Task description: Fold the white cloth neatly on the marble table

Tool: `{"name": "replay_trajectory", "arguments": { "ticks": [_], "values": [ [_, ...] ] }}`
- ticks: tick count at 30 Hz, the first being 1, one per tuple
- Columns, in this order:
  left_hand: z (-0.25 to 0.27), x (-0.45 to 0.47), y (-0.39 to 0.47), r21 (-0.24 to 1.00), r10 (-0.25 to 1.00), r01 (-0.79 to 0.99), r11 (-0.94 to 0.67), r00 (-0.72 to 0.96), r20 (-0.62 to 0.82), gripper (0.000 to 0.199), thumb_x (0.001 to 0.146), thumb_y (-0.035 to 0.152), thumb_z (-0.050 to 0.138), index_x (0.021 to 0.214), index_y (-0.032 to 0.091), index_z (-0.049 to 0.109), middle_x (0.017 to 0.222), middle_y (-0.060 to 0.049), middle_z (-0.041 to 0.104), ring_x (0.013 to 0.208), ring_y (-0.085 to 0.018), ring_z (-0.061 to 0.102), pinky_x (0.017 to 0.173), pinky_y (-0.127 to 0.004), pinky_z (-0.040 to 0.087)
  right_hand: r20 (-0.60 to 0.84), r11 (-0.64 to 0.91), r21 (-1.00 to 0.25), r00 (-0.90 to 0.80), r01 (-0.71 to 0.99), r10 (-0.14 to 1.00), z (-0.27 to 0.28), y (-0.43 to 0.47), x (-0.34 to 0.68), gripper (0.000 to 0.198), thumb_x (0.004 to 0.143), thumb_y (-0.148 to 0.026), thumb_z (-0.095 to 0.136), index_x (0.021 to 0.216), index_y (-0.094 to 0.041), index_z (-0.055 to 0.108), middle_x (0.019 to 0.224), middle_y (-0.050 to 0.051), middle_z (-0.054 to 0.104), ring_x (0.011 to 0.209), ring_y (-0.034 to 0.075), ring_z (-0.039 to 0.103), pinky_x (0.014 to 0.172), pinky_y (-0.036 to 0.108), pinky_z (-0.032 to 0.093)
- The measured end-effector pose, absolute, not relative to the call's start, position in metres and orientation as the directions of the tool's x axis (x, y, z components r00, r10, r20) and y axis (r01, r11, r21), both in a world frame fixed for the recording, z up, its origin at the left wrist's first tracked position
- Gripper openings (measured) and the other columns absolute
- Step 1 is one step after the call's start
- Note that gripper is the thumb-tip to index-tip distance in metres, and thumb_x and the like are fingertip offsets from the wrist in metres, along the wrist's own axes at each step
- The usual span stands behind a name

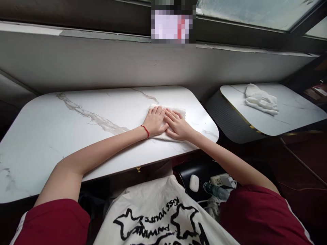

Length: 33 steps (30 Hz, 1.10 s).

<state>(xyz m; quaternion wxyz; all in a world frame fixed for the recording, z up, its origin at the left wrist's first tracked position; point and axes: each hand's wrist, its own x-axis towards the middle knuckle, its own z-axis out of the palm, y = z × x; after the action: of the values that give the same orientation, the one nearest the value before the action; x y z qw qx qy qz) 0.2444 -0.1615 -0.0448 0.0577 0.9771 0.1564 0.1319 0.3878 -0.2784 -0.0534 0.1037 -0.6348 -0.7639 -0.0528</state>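
Toward the right end of the near marble-patterned bench (122,109), one white cloth (164,136) is pressed under left hand (154,122) and right hand (178,126), both laid flat, touching, seemingly so pressure is spread.

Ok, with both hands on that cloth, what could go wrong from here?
The white cloth under the left hand and right hand lies near the table's front edge, so a pull toward the body might drag it over.
The red bracelet sits close to the cloth and could snag it.
The right sleeve appears close to a bottle; an elbow swing might knock it, though depth is hard to judge.
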Motion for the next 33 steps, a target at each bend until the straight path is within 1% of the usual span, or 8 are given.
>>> {"name": "replay_trajectory", "arguments": {
  "ticks": [5, 10, 13, 15, 19, 25, 30, 33],
  "values": [
    [-0.041, 0.273, -0.135, 0.145, 0.307, 0.279, -0.949, 0.92, 0.243, 0.059, 0.089, 0.037, 0.051, 0.137, 0.003, 0.051, 0.143, -0.024, 0.051, 0.13, -0.037, 0.045, 0.109, -0.046, 0.033, 0.24, 0.172, -0.055, -0.154, 0.984, 0.959, -0.054, -0.252, 0.414, 0.064, 0.094, -0.037, 0.038, 0.152, -0.009, 0.039, 0.16, 0.022, 0.036, 0.153, 0.035, 0.027, 0.119, 0.058, 0.028],
    [-0.041, 0.319, -0.109, 0.169, 0.312, 0.274, -0.947, 0.91, 0.272, 0.056, 0.091, 0.038, 0.05, 0.135, 0.003, 0.052, 0.14, -0.024, 0.053, 0.126, -0.037, 0.047, 0.106, -0.046, 0.035, 0.234, 0.133, -0.06, -0.115, 0.989, 0.965, -0.056, -0.224, 0.461, 0.064, 0.092, -0.037, 0.04, 0.15, -0.009, 0.042, 0.16, 0.022, 0.038, 0.152, 0.035, 0.029, 0.12, 0.057, 0.027],
    [-0.042, 0.35, -0.094, 0.17, 0.311, 0.271, -0.948, 0.904, 0.294, 0.054, 0.092, 0.038, 0.049, 0.133, 0.003, 0.054, 0.138, -0.023, 0.054, 0.125, -0.037, 0.048, 0.105, -0.046, 0.035, 0.253, 0.108, -0.073, -0.086, 0.992, 0.964, -0.058, -0.21, 0.49, 0.064, 0.091, -0.037, 0.041, 0.148, -0.008, 0.044, 0.159, 0.021, 0.039, 0.152, 0.034, 0.031, 0.12, 0.054, 0.028],
    [-0.043, 0.37, -0.084, 0.175, 0.302, 0.259, -0.95, 0.905, 0.299, 0.053, 0.093, 0.037, 0.048, 0.133, 0.003, 0.054, 0.138, -0.022, 0.054, 0.125, -0.037, 0.048, 0.105, -0.047, 0.035, 0.273, 0.08, -0.091, -0.053, 0.993, 0.961, -0.059, -0.201, 0.507, 0.063, 0.091, -0.037, 0.041, 0.147, -0.009, 0.046, 0.159, 0.02, 0.041, 0.151, 0.032, 0.033, 0.121, 0.054, 0.028],
    [-0.044, 0.399, -0.068, 0.205, 0.304, 0.249, -0.947, 0.9, 0.314, 0.05, 0.093, 0.034, 0.048, 0.132, 0.003, 0.054, 0.136, -0.022, 0.055, 0.124, -0.036, 0.05, 0.104, -0.047, 0.035, 0.297, 0.023, -0.105, 0.009, 0.994, 0.955, -0.061, -0.187, 0.53, 0.061, 0.092, -0.038, 0.037, 0.145, -0.01, 0.048, 0.156, 0.019, 0.045, 0.149, 0.03, 0.037, 0.121, 0.052, 0.029],
    [-0.046, 0.408, -0.058, 0.239, 0.303, 0.232, -0.943, 0.894, 0.331, 0.045, 0.094, 0.034, 0.048, 0.127, 0.005, 0.057, 0.132, -0.021, 0.058, 0.122, -0.036, 0.051, 0.103, -0.047, 0.037, 0.328, 0.016, -0.111, 0.022, 0.994, 0.944, -0.059, -0.181, 0.537, 0.06, 0.091, -0.033, 0.037, 0.144, -0.01, 0.05, 0.156, 0.017, 0.046, 0.148, 0.029, 0.039, 0.121, 0.051, 0.03],
    [-0.046, 0.406, -0.06, 0.205, 0.294, 0.237, -0.949, 0.902, 0.317, 0.045, 0.095, 0.033, 0.045, 0.128, 0.005, 0.056, 0.135, -0.021, 0.057, 0.123, -0.036, 0.051, 0.103, -0.047, 0.037, 0.325, -0.002, -0.151, 0.052, 0.988, 0.944, -0.061, -0.184, 0.536, 0.058, 0.09, -0.032, 0.04, 0.146, -0.015, 0.05, 0.157, 0.014, 0.046, 0.147, 0.031, 0.04, 0.12, 0.053, 0.031],
    [-0.047, 0.406, -0.061, 0.191, 0.288, 0.236, -0.953, 0.903, 0.32, 0.046, 0.096, 0.032, 0.044, 0.13, 0.005, 0.056, 0.136, -0.021, 0.057, 0.124, -0.035, 0.051, 0.104, -0.046, 0.037, 0.335, -0.02, -0.169, 0.077, 0.985, 0.939, -0.063, -0.185, 0.533, 0.057, 0.092, -0.034, 0.039, 0.146, -0.017, 0.049, 0.157, 0.013, 0.046, 0.147, 0.03, 0.04, 0.121, 0.052, 0.03]
  ]
}}
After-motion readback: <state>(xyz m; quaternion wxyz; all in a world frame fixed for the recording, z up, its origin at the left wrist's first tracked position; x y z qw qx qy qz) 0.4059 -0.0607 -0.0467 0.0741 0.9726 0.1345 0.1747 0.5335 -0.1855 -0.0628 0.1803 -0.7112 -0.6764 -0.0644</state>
